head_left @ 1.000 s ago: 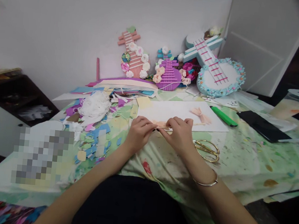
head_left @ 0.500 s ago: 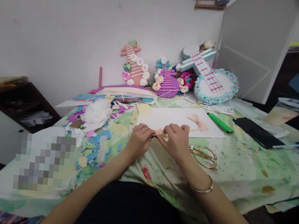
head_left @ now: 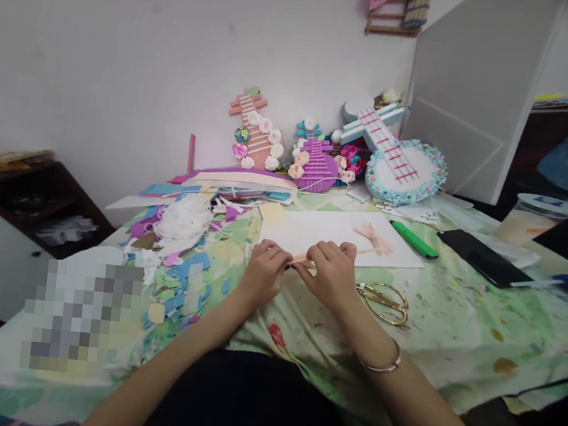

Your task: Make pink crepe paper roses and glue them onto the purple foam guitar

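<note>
My left hand (head_left: 264,271) and my right hand (head_left: 331,271) meet at the near edge of a white sheet (head_left: 332,231), fingers pinched together. Between them they hold a narrow peach paper strip (head_left: 301,259), most of it hidden by the fingers. A small peach paper bow (head_left: 374,238) lies on the sheet just beyond my right hand. Gold scissors (head_left: 384,301) rest on the cloth to the right of my right wrist.
Foam guitar crafts with paper flowers (head_left: 314,159) lean against the back wall. Paper scraps and white thread (head_left: 180,243) litter the left side. A green marker (head_left: 415,240), a black phone (head_left: 480,257) and a plastic cup (head_left: 534,220) lie to the right. A white board (head_left: 471,90) stands behind.
The view has tilted upward, so everything sits lower in the picture. My hands stay pinched together on the peach strip at the sheet's edge.
</note>
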`<state>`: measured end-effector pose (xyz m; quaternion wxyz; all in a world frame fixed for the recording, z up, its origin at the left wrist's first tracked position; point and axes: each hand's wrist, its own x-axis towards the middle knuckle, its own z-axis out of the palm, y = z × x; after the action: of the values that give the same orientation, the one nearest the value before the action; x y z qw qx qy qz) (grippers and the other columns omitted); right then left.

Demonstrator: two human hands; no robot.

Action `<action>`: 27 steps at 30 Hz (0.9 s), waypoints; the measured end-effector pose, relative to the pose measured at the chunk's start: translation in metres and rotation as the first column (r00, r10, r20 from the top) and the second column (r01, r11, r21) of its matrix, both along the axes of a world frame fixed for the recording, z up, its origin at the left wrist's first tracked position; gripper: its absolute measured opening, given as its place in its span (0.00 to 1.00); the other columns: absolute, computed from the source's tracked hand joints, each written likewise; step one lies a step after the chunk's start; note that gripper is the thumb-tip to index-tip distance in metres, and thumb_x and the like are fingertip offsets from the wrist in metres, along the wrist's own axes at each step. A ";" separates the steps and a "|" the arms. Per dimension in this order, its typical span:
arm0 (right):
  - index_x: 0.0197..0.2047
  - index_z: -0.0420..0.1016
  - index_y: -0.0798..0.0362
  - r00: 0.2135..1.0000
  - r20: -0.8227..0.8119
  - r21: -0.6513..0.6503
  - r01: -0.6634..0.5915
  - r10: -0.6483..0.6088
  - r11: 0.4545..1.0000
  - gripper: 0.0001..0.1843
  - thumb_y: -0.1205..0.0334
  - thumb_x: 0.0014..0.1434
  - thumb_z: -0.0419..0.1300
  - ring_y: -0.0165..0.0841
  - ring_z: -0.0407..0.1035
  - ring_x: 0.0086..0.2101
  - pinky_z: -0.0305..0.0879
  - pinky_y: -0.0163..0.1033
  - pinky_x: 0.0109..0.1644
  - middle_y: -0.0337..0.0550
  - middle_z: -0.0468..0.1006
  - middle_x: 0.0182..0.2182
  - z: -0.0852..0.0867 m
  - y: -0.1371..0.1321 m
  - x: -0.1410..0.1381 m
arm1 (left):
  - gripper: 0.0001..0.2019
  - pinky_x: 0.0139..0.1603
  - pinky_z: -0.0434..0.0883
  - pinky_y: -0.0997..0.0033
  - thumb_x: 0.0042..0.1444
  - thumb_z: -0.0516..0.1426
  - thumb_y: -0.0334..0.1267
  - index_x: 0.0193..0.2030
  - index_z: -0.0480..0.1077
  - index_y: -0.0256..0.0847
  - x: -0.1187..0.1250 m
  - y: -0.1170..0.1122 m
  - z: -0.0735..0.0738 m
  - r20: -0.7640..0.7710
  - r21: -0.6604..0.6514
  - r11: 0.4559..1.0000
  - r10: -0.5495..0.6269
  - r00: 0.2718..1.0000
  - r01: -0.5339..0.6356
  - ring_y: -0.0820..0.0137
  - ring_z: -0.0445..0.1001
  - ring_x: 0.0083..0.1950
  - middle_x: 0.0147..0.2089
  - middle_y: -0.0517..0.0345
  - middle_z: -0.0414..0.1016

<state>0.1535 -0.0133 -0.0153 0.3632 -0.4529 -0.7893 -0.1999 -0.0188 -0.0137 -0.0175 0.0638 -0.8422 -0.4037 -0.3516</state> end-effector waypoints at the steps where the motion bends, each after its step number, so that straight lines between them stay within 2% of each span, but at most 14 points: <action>1: 0.29 0.66 0.53 1.000 -0.003 0.003 -0.002 0.002 1.000 0.12 0.54 0.59 0.53 0.35 0.61 0.32 0.44 0.44 0.43 0.43 0.72 0.27 0.000 0.000 0.000 | 0.09 0.44 0.62 0.58 0.55 0.49 0.26 0.33 0.69 0.39 0.000 0.000 0.000 0.011 0.006 1.000 -0.001 1.000 0.001 0.62 0.64 0.41 0.33 0.52 0.72; 14: 0.30 0.68 0.54 1.000 -0.023 -0.057 0.020 -0.021 0.998 0.13 0.53 0.59 0.54 0.36 0.62 0.35 0.44 0.45 0.43 0.44 0.72 0.30 -0.002 0.000 -0.003 | 0.08 0.47 0.63 0.58 0.55 0.54 0.27 0.33 0.73 0.41 -0.003 0.003 -0.004 0.089 0.100 0.994 0.035 0.995 -0.043 0.62 0.65 0.44 0.31 0.55 0.74; 21: 0.29 0.68 0.55 0.999 -0.032 -0.043 0.012 -0.013 0.999 0.13 0.54 0.57 0.57 0.35 0.61 0.34 0.44 0.44 0.44 0.44 0.72 0.29 -0.003 0.002 -0.002 | 0.07 0.44 0.63 0.60 0.53 0.57 0.27 0.32 0.75 0.41 -0.002 0.003 -0.002 0.137 0.066 0.995 0.070 0.988 -0.080 0.65 0.65 0.39 0.30 0.55 0.74; 27: 0.30 0.68 0.55 0.999 -0.035 -0.009 -0.008 0.007 1.000 0.12 0.55 0.59 0.55 0.35 0.60 0.34 0.44 0.45 0.44 0.43 0.72 0.29 -0.003 0.001 -0.002 | 0.05 0.44 0.62 0.61 0.54 0.56 0.29 0.31 0.74 0.39 -0.001 0.001 -0.001 0.117 0.017 0.997 0.076 0.990 -0.079 0.66 0.65 0.37 0.30 0.56 0.75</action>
<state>0.1511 -0.0120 -0.0178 0.3756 -0.4551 -0.7854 -0.1871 -0.0194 -0.0128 -0.0184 0.0630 -0.8034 -0.4352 -0.4015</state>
